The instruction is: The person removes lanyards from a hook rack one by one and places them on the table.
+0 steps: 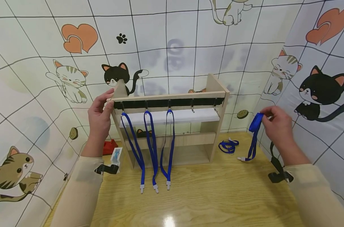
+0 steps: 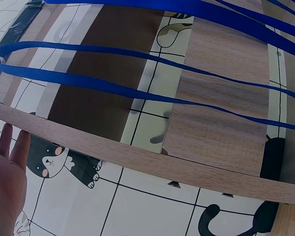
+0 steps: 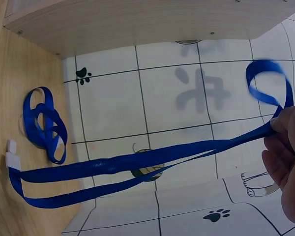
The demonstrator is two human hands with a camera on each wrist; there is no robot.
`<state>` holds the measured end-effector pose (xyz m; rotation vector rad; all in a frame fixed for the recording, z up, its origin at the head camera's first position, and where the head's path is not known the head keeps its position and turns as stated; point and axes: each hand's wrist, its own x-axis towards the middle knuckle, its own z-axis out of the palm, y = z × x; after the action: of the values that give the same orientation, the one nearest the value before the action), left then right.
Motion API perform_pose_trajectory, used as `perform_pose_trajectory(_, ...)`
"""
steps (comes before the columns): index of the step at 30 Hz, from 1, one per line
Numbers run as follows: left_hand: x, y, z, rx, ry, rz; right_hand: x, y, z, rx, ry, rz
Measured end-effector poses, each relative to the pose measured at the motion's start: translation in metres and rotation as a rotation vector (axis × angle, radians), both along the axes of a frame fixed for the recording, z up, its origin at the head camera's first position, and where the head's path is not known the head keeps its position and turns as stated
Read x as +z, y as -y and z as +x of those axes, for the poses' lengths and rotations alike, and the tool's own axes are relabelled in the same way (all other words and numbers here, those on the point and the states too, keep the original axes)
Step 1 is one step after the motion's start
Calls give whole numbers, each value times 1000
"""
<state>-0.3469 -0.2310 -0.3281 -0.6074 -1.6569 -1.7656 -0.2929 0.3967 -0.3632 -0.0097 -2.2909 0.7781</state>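
Observation:
My left hand [image 1: 99, 110] touches the upper left corner of a light wooden rack [image 1: 172, 94]; in the left wrist view straight fingers [image 2: 20, 147] meet its side panel. A black strip [image 1: 157, 103] with several hooks crosses the rack's front. Three blue lanyards with white clips hang there: a left one [image 1: 135, 150], a middle one [image 1: 152, 148] and a third [image 1: 172, 142]. To the right, my right hand [image 1: 278, 124] pinches another blue lanyard [image 1: 254, 135] near its looped end. Its white clip [image 3: 12, 160] hangs low, close over the table.
A coiled blue lanyard [image 1: 228, 146] lies on the wooden table [image 1: 206, 195] beside the rack's right side. Two hooks at the right, one bare hook [image 1: 192, 108] among them, carry nothing. A red object [image 1: 109, 147] and a small white box [image 1: 116, 157] stand left of the rack.

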Motion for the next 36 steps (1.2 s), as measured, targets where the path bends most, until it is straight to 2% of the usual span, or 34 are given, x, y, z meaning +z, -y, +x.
perform_pose_trajectory(5,0,0,0,-2,1,1,-12,0,-1,17,48,-10)
perform_pose_trajectory(12,0,-1,1,-1,1,4,-30,0,-4,44,56,10)
perform_pose_trajectory(21,-1,0,1,-7,11,12,-45,10,2,81,186,-71)
perform_pose_trajectory(31,-1,-1,2,-7,12,18,-68,14,12,102,268,-82)
perform_pose_trajectory(36,0,-2,2,-10,11,19,-77,10,16,128,271,-74)
